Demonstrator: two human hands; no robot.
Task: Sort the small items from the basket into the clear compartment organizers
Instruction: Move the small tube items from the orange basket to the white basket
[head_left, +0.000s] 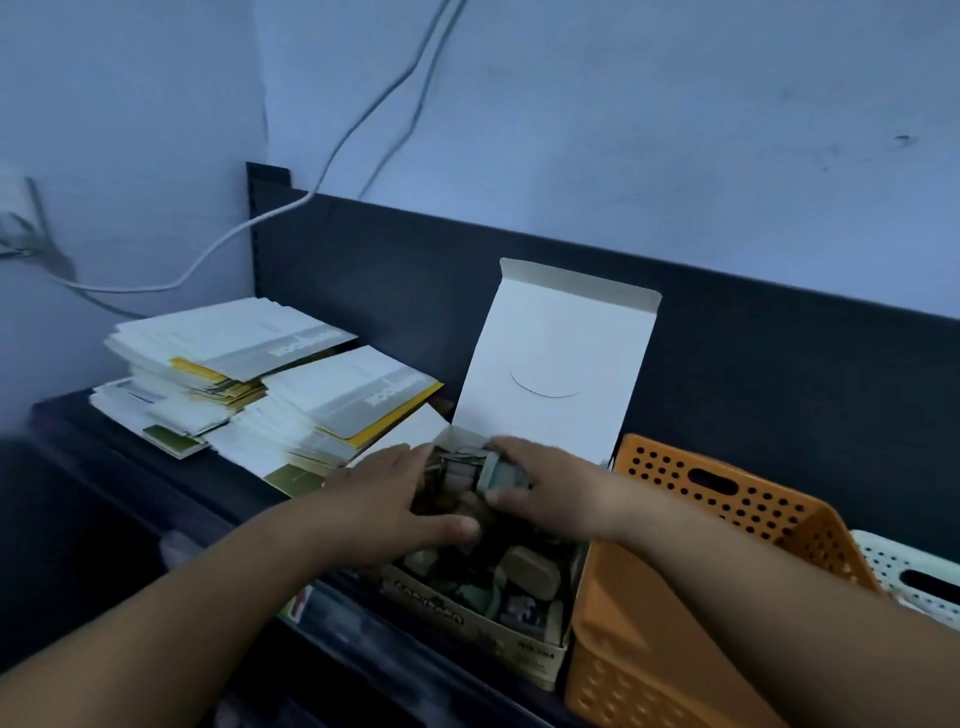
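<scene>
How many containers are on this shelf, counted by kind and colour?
Orange basket: 1
White basket: 1
Open cardboard box: 1
Total: 3

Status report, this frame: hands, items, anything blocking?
Left hand spread over small items in open cardboard box. Right hand grips grey item. Orange basket beside box, not in the way.

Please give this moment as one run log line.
stage: picking from open cardboard box | left hand: on the small items, grip unclear | right hand: holds grey item | orange basket: right of box
</scene>
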